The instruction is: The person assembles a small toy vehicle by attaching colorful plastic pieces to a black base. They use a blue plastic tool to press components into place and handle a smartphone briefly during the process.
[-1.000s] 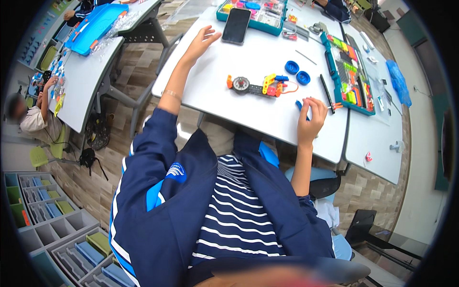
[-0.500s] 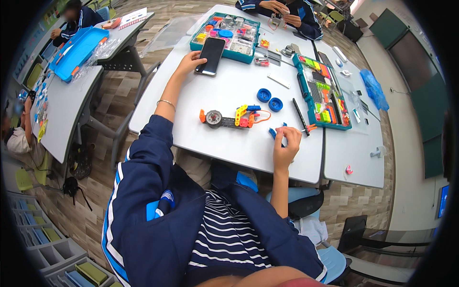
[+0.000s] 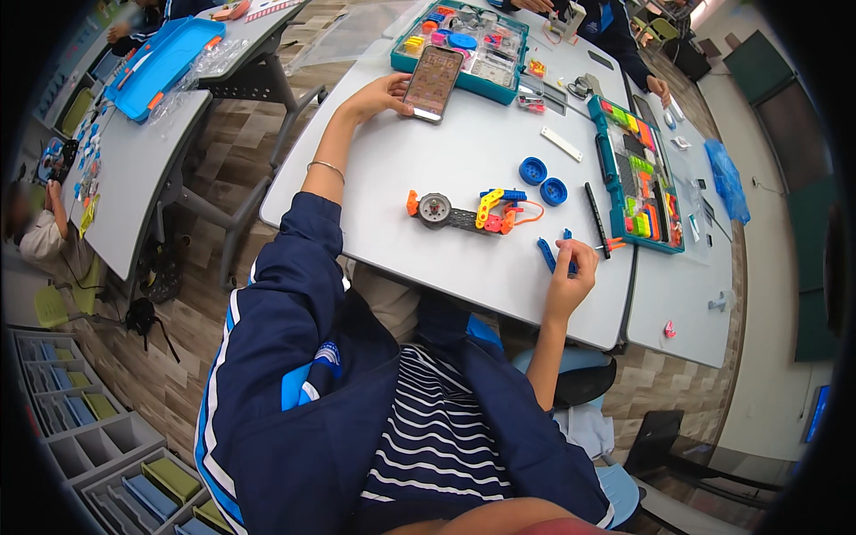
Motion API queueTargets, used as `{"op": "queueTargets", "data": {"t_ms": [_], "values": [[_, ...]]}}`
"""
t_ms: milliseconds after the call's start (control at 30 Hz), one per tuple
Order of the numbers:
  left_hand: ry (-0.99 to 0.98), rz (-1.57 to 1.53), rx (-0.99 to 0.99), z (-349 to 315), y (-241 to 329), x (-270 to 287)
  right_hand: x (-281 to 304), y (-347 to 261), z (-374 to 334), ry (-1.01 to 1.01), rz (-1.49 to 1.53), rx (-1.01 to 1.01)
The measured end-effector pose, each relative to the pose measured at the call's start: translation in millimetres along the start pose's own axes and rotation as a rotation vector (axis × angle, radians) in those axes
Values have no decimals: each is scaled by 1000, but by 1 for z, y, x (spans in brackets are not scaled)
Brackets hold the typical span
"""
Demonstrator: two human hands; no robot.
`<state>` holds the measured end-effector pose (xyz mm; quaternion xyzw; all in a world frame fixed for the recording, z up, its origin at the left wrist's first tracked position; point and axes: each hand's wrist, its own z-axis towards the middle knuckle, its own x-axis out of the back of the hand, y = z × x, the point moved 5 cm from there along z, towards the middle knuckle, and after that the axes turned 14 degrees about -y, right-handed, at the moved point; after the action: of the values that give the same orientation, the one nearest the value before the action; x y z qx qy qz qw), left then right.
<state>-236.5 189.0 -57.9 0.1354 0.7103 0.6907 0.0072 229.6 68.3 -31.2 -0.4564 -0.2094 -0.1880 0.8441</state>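
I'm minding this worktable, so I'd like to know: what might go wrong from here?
The phone might slip or get knocked: the left hand is at its left edge only.

The orange wire loops out beyond the model, so a passing sleeve may snag it.

The slim blue piece at the right hand's fingertips could be dropped or mislaid.

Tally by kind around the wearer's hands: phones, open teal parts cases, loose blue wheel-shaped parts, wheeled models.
Rectangular lit-screen phone: 1
Open teal plastic parts cases: 2
Round blue plastic wheel-shaped parts: 2
Orange, yellow, black plastic wheeled model: 1
Total: 6
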Motion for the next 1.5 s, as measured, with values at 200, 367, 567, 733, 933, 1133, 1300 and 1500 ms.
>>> {"op": "queueTargets", "data": {"t_ms": [200, 367, 567, 733, 933, 1133, 1300, 1500], "values": [[185, -72, 2, 18, -17, 13, 0, 2, -1, 12, 3, -61], [471, 76, 93, 27, -24, 14, -2, 2, 1, -8, 2, -92], [298, -399, -76, 19, -14, 0, -2, 3, 0, -18, -20, -129], [96, -420, -104, 23, -7, -14, -2, 3, 1, -25, -25, -115], [90, -450, -133, 31, -11, -8, -3, 4, 2, -40, -34, -126], [53, -472, -135, 38, -7, -8, -2, 2, 2, -47, -42, -130], [22, -397, -112, 36, -4, -11, -4, -1, 4, -62, -13, -132], [-5, -373, -134, 39, -5, -11, -4, -2, 3, -69, -23, -120]]}}
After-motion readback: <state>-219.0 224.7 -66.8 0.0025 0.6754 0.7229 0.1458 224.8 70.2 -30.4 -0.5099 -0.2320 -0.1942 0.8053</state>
